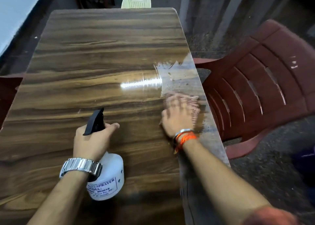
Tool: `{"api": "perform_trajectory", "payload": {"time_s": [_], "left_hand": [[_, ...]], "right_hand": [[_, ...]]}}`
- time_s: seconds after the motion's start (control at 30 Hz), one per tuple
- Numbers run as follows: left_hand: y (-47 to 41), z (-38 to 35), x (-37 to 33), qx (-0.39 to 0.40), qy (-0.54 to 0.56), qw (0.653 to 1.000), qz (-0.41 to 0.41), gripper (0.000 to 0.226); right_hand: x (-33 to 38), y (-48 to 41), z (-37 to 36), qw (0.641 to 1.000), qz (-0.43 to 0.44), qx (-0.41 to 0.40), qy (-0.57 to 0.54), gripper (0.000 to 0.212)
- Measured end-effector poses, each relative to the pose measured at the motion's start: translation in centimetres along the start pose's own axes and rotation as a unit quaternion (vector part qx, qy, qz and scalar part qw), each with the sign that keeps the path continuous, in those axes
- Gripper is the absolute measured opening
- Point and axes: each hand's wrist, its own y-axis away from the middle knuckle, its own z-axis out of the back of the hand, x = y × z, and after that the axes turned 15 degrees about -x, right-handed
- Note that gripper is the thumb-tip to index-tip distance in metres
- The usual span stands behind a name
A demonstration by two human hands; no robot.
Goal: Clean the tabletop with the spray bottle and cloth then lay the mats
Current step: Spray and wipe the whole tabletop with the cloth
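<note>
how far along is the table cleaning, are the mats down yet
Early. Done: a wet-looking streaky patch shines by the right edge of the tabletop. In hand: the left hand grips the spray bottle; the right hand, motion-blurred, rubs beside that patch, any cloth hidden. Left: the remaining surface, and mats, none visible.

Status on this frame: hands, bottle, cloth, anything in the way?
Left hand grips spray bottle. Right hand flat, blurred, on tabletop below wet patch; cloth not discernible. Red chair beside right edge.
</note>
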Motion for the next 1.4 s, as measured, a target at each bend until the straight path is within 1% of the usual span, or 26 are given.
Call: {"api": "perform_trajectory", "payload": {"time_s": [0.03,0.07,0.1,0.17,0.2,0.27,0.33,0.4,0.47,0.53,0.57,0.6,0.67,0.73,0.77,0.8,0.83,0.87,0.97,1.03,1.1,1.17,1.23,1.3,1.37,1.4], "left_hand": [[-0.1,-0.5,-0.5,0.007,0.006,1.000,-0.005,0.025],[-0.1,-1.1,-1.0,0.010,0.008,1.000,-0.011,0.025],[-0.3,-1.6,-1.4,0.010,0.007,1.000,-0.018,0.025],[-0.6,-2.7,-2.1,0.010,0.004,0.999,-0.030,0.025],[-0.9,-3.2,-2.5,0.011,0.001,0.999,-0.033,0.024],[-1.5,-4.2,-3.1,0.016,-0.001,0.999,-0.043,0.024],[-2.0,-5.1,-3.6,0.021,0.000,0.998,-0.055,0.024],[-2.5,-5.7,-3.9,0.023,0.002,0.998,-0.060,0.025],[-2.8,-5.8,-3.9,0.022,-0.003,0.998,-0.067,0.025],[-2.9,-5.8,-4.0,0.024,-0.012,0.996,-0.079,0.023],[-2.8,-5.8,-4.0,0.028,-0.016,0.996,-0.084,0.023],[-2.6,-5.8,-4.0,0.031,-0.017,0.996,-0.086,0.023],[-2.5,-5.7,-4.0,0.035,-0.018,0.996,-0.079,0.024],[-2.5,-5.7,-3.8,0.038,-0.018,0.996,-0.074,0.023],[-2.5,-5.6,-3.7,0.040,-0.016,0.997,-0.070,0.022],[-2.5,-5.6,-3.6,0.042,-0.012,0.997,-0.065,0.022],[-2.5,-5.5,-3.4,0.041,-0.009,0.997,-0.060,0.022],[-2.4,-5.4,-3.1,0.038,-0.007,0.998,-0.057,0.022],[-2.2,-4.6,-2.3,0.028,-0.004,0.998,-0.049,0.023],[-2.0,-3.8,-1.8,0.028,-0.001,0.998,-0.053,0.024],[-1.8,-3.3,-1.4,0.024,-0.007,0.998,-0.060,0.024],[-1.5,-3.0,-1.1,0.020,-0.012,0.998,-0.067,0.024],[-0.8,-2.9,-0.9,0.025,-0.011,0.997,-0.073,0.023],[0.0,-2.9,-0.9,0.035,-0.008,0.996,-0.083,0.022],[1.0,-2.7,-0.7,0.051,-0.009,0.994,-0.093,0.023],[1.6,-2.4,-0.6,0.061,-0.011,0.993,-0.098,0.023]], "right_hand": [[1.2,0.5,0.0,0.994,0.099,0.024,-0.028,0.061],[1.8,0.6,0.1,0.979,0.189,0.055,-0.060,0.060],[1.3,-0.2,0.1,0.960,0.254,0.079,-0.092,0.057],[-0.7,-2.9,-0.6,0.943,0.310,0.043,-0.115,0.050],[-1.7,-4.5,-0.9,0.947,0.305,0.028,-0.101,0.049],[-3.3,-8.3,-1.4,0.965,0.249,0.036,-0.072,0.050],[-5.0,-12.3,-2.0,0.986,0.148,0.051,-0.054,0.048],[-6.6,-15.5,-2.5,0.998,0.036,0.034,-0.027,0.049],[-7.2,-17.4,-2.8,0.996,-0.078,0.045,-0.017,0.051],[-5.6,-18.0,-3.2,0.989,-0.136,0.059,-0.006,0.052],[-4.2,-17.9,-3.4,0.989,-0.132,0.062,-0.002,0.052],[-2.6,-17.8,-3.5,0.993,-0.099,0.064,-0.007,0.052],[0.7,-17.4,-3.7,0.996,0.026,0.080,-0.035,0.051],[2.3,-17.3,-3.6,0.980,0.151,0.116,-0.052,0.049],[2.0,-18.0,-3.8,0.973,0.188,0.121,-0.048,0.048],[1.1,-18.9,-4.1,0.973,0.200,0.111,-0.036,0.048],[-0.1,-19.8,-4.4,0.978,0.185,0.093,-0.021,0.049],[-1.6,-20.9,-4.8,0.986,0.146,0.081,-0.005,0.050],[-6.3,-23.4,-5.0,0.996,-0.037,0.078,-0.022,0.051],[-7.4,-23.7,-4.4,0.992,-0.066,0.103,-0.030,0.051],[-6.6,-22.8,-3.8,0.992,-0.040,0.116,-0.024,0.052],[-4.5,-19.7,-3.3,0.995,0.023,0.098,0.002,0.053],[-1.7,-14.6,-2.4,0.989,0.118,0.091,-0.012,0.054],[0.2,-8.8,-1.1,0.965,0.230,0.115,-0.044,0.056],[-1.2,-5.2,0.4,0.956,0.258,0.132,-0.038,0.062],[-3.1,-4.9,0.9,0.967,0.228,0.111,-0.022,0.060]]}}
